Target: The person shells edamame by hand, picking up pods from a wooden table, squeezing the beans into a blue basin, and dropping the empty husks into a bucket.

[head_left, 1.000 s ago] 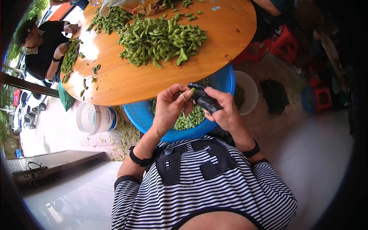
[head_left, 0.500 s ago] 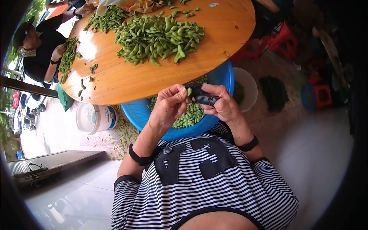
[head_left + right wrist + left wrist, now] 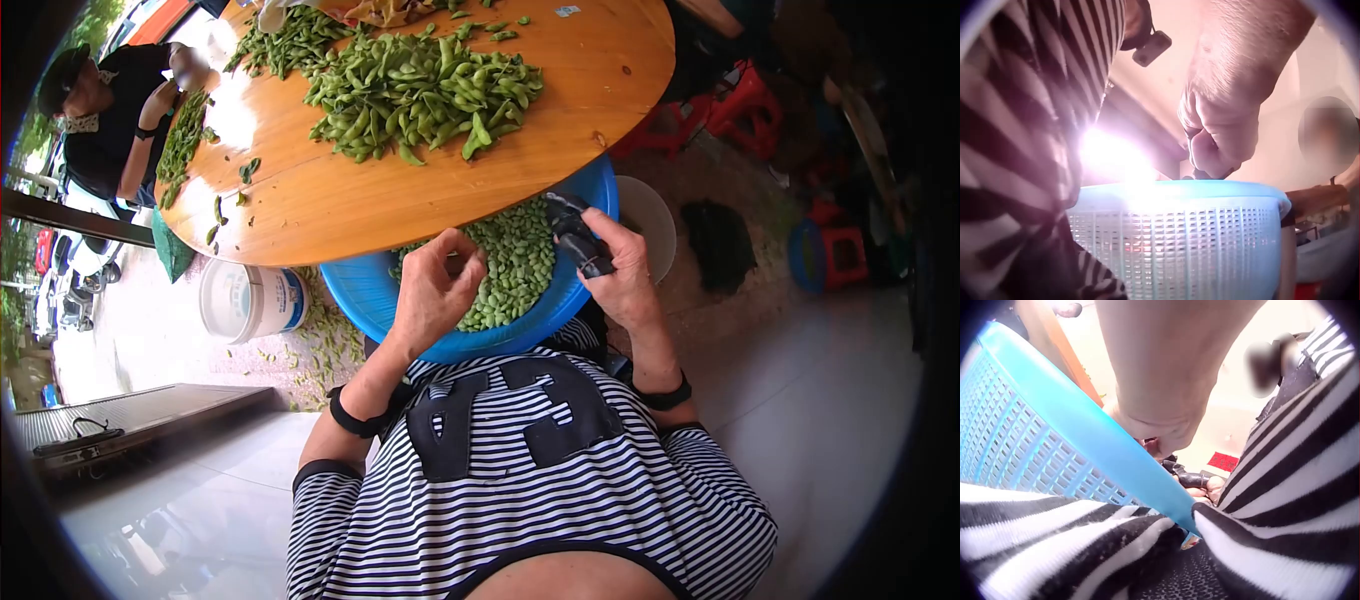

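Both hands hover over a blue plastic basket (image 3: pixel 590 290) that holds shelled green beans (image 3: pixel 515 270). My left hand (image 3: pixel 435 285) is over the basket's left part, fingers curled in, no pod showing between them. In the left wrist view this left hand (image 3: pixel 1166 419) bends down behind the basket's rim (image 3: pixel 1085 437). Opposite it is my right hand (image 3: pixel 625 275), apart from the left. Glossy black covering (image 3: pixel 580 235) lies about its thumb and forefinger; I cannot tell whether they pinch anything. The right wrist view has the right hand (image 3: pixel 1222 125) above the rim, its fingertips mostly hidden.
A wooden table (image 3: pixel 350 215) overhangs the basket, with a heap of green soybean pods (image 3: pixel 420 95) on it. A white bucket (image 3: pixel 250 300) stands left, near pods scattered on the floor. Right of the basket are a pale tub (image 3: pixel 650 225) and red stools (image 3: pixel 745 110). Another person (image 3: pixel 110 120) sits far left.
Earlier the hands met and worked a green pod between them. Now they have parted, the right moving right and the left slightly left, and the pod no longer shows.
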`<state>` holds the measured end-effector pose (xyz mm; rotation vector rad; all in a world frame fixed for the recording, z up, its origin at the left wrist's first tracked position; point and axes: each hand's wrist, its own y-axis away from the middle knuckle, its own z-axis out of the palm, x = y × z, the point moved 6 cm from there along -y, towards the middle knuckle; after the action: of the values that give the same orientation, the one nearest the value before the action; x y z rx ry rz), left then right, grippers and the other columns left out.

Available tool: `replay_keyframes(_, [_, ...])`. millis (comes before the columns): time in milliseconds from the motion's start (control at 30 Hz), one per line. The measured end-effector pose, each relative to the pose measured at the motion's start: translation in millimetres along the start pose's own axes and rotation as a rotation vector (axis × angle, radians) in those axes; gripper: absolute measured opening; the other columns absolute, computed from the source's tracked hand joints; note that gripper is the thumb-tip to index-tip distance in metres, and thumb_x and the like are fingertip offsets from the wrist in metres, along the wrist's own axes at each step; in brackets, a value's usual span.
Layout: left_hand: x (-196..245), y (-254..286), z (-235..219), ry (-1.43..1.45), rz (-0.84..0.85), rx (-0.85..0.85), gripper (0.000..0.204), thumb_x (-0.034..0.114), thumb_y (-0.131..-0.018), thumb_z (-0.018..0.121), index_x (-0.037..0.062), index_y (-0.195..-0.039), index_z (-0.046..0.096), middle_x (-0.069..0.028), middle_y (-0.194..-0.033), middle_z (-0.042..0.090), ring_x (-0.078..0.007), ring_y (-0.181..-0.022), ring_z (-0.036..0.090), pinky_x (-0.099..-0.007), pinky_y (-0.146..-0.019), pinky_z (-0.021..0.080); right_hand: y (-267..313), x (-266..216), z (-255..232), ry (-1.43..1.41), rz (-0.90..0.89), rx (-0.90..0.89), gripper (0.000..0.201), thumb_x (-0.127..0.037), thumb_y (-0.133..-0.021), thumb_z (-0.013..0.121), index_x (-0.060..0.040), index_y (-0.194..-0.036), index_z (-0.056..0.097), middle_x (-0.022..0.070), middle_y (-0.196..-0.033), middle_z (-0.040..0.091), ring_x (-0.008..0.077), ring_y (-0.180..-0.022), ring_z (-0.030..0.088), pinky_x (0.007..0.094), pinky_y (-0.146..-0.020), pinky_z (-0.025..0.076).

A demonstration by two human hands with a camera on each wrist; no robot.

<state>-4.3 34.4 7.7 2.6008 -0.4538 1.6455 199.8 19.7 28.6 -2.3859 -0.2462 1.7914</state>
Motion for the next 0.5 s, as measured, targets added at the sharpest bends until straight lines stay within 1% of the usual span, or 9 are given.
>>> replay_keyframes(67, [-5.9,-2.8,16.4,0.535,-0.341,-0.144,0.011,0.007,-0.091,0.061,-0.0026,-0.087,0.057,-0.0029,-0.063,0.058,-0.0088,-0.054,0.054,-0.0225,-0.05,0.044,2.7,6.2,16.0,-0.09,-0.009,-0.04,0.014,0.001,-0.082,0.06,0.0046,-0.096,0.056,0.0053,-0.079,0.05,0.0106,-0.071,0.049,0.0229,-0.065,0.043])
replay_keyframes(100, [3.2,-5.6,23.3,0.571,-0.257,-0.213,0.017,0.012,-0.097,0.055,-0.0037,-0.094,0.058,-0.0016,-0.063,0.058,-0.0086,-0.054,0.055,-0.0215,-0.049,0.043,3.4,7.3,25.2,-0.177,0.004,-0.045,0.013,0.001,-0.083,0.059,0.0046,-0.095,0.056,0.0048,-0.079,0.049,0.0095,-0.072,0.048,0.0221,-0.066,0.042])
replay_keyframes(167, [21.9,-8.1,32.8,0.6,-0.215,-0.329,0.015,0.009,-0.097,0.053,-0.0048,-0.101,0.059,-0.0031,-0.071,0.06,-0.0086,-0.058,0.057,-0.0212,-0.052,0.044,-0.4,-3.2,23.5,-0.148,-0.005,-0.034,0.015,0.004,-0.08,0.057,0.0024,-0.095,0.056,0.0027,-0.077,0.049,0.0068,-0.07,0.046,0.0208,-0.062,0.041])
replay_keyframes(233, [26.5,-21.0,27.5,0.602,-0.126,-0.349,0.015,0.005,-0.095,0.055,-0.0039,-0.105,0.061,-0.0046,-0.081,0.062,-0.0085,-0.065,0.059,-0.0231,-0.056,0.047,-3.0,6.6,0.3,-0.196,0.153,0.122,0.018,0.006,-0.077,0.055,-0.0004,-0.094,0.058,-0.0017,-0.077,0.05,0.0038,-0.068,0.045,0.0205,-0.057,0.039])
replay_keyframes(267, [33.5,-31.4,7.6,0.314,0.048,-0.229,0.015,0.003,-0.093,0.056,-0.0026,-0.104,0.063,-0.0058,-0.085,0.062,-0.011,-0.068,0.061,-0.0251,-0.058,0.048,-3.9,9.8,-14.3,-0.336,0.221,0.217,0.019,0.006,-0.075,0.056,-0.0028,-0.091,0.06,-0.0056,-0.076,0.049,0.0021,-0.066,0.043,0.0204,-0.054,0.037])
replay_keyframes(300, [40.0,-40.1,-11.4,0.024,0.217,-0.106,0.016,0.001,-0.091,0.056,-0.0013,-0.104,0.065,-0.0071,-0.088,0.063,-0.0134,-0.071,0.062,-0.0272,-0.06,0.049,-3.8,14.1,-38.3,-0.135,0.09,0.273,0.016,0.005,-0.075,0.056,-0.0021,-0.089,0.061,-0.0065,-0.075,0.048,0.0023,-0.066,0.043,0.0203,-0.055,0.037])
replay_keyframes(367, [26.7,-56.9,-47.6,-0.369,0.351,0.185,0.015,0.0,-0.087,0.059,0.0028,-0.099,0.069,-0.0097,-0.086,0.062,-0.0216,-0.072,0.064,-0.0318,-0.062,0.05,1.1,22.9,-78.1,0.164,0.128,0.501,0.021,0.003,-0.077,0.059,-0.0003,-0.097,0.063,-0.0047,-0.076,0.051,0.0035,-0.07,0.046,0.021,-0.058,0.04])
replay_keyframes(433, [9.2,-73.2,-68.8,-0.493,0.346,0.213,0.015,0.001,-0.087,0.06,0.0042,-0.099,0.069,-0.0108,-0.087,0.062,-0.0251,-0.073,0.063,-0.0338,-0.064,0.05,4.6,23.7,-107.4,0.599,-0.122,0.586,0.02,-0.001,-0.085,0.06,0.0032,-0.105,0.06,0.0122,-0.085,0.062,0.0228,-0.076,0.061,0.0288,-0.071,0.047])
replay_keyframes(500, [-0.9,-81.7,-80.5,-0.615,0.339,0.239,0.016,0.002,-0.086,0.061,0.0056,-0.098,0.07,-0.0118,-0.087,0.061,-0.0286,-0.074,0.063,-0.0358,-0.066,0.05,9.6,22.3,-118.5,0.697,-0.066,0.592,0.022,0.0,-0.084,0.059,0.0038,-0.106,0.059,0.0173,-0.09,0.061,0.0314,-0.079,0.061,0.0311,-0.073,0.048])
